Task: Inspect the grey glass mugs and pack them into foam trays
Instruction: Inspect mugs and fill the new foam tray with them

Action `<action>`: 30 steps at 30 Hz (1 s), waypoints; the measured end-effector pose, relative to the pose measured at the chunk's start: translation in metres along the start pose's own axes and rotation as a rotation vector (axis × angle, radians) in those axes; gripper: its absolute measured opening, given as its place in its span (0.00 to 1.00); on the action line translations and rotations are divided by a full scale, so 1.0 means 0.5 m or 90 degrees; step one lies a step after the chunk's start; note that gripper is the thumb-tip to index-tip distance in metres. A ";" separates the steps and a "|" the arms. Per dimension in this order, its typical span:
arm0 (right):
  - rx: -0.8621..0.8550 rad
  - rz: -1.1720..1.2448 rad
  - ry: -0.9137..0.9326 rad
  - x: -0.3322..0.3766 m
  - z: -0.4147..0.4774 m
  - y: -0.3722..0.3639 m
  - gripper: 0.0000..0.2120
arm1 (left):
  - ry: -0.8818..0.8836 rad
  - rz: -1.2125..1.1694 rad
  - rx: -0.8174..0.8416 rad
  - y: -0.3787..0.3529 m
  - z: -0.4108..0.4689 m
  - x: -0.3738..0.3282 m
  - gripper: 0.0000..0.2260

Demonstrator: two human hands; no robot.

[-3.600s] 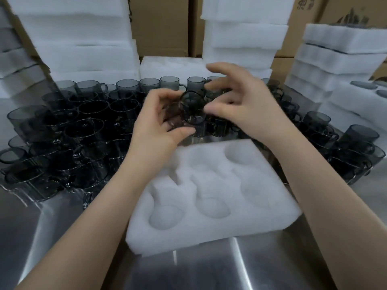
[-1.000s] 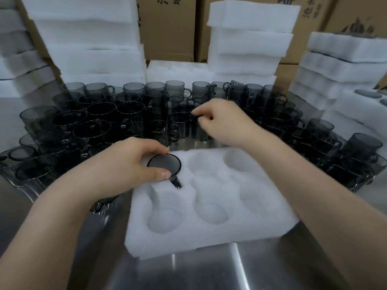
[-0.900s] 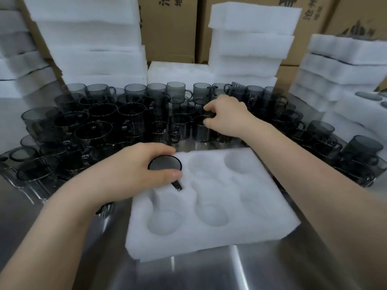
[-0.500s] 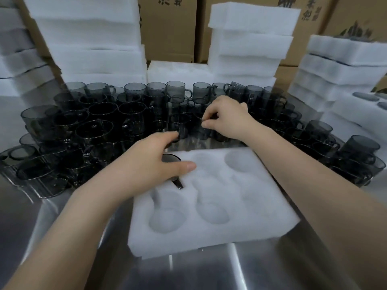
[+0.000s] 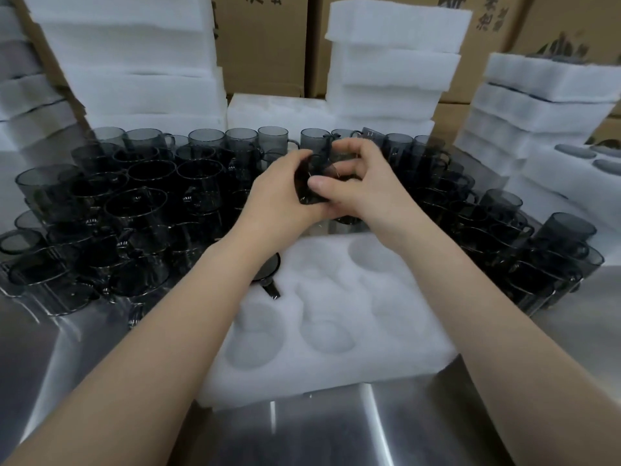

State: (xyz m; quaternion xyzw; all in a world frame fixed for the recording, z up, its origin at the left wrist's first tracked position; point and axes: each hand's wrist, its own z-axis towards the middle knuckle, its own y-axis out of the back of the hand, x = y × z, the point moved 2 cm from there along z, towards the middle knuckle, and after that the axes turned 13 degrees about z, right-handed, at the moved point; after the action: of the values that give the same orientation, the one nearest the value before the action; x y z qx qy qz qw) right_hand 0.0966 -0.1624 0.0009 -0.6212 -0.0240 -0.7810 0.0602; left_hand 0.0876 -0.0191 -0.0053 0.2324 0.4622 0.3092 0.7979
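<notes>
Grey glass mug (image 5: 305, 181), translucent, dark, smoky

From above, I had open access to the foam tray (image 5: 403, 348), save its back-left pocket, filled by a seated mug (image 5: 270, 269). Crowded grey glass mugs (image 5: 141, 203) hemmed its left, far and right sides; foam stacks (image 5: 393, 68) walled behind.

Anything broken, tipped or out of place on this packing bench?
Nothing clearly wrong. The packed mug sits in the far-left pocket of the foam tray; the left hand and right hand hold a second mug over the pile. The loose mugs at left look crowded and piled, but no breakage shows.
</notes>
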 end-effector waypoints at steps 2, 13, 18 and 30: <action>0.042 0.047 -0.009 -0.011 -0.003 -0.003 0.21 | 0.000 -0.007 0.005 0.002 -0.004 0.009 0.27; -0.101 0.130 -0.008 -0.020 0.000 0.014 0.15 | -0.119 -0.048 0.028 0.002 -0.012 -0.002 0.31; 0.019 0.346 -0.068 -0.022 -0.002 0.013 0.07 | -0.094 -0.196 0.021 0.006 -0.007 0.009 0.28; -0.046 0.021 0.051 -0.033 -0.007 -0.002 0.22 | -0.072 -0.084 0.031 0.002 -0.008 -0.001 0.24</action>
State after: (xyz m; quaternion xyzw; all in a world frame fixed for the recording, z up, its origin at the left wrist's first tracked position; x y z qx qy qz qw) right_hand 0.0968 -0.1606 -0.0158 -0.5913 0.0168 -0.8046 0.0519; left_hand 0.0835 -0.0185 -0.0065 0.2380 0.4382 0.2308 0.8355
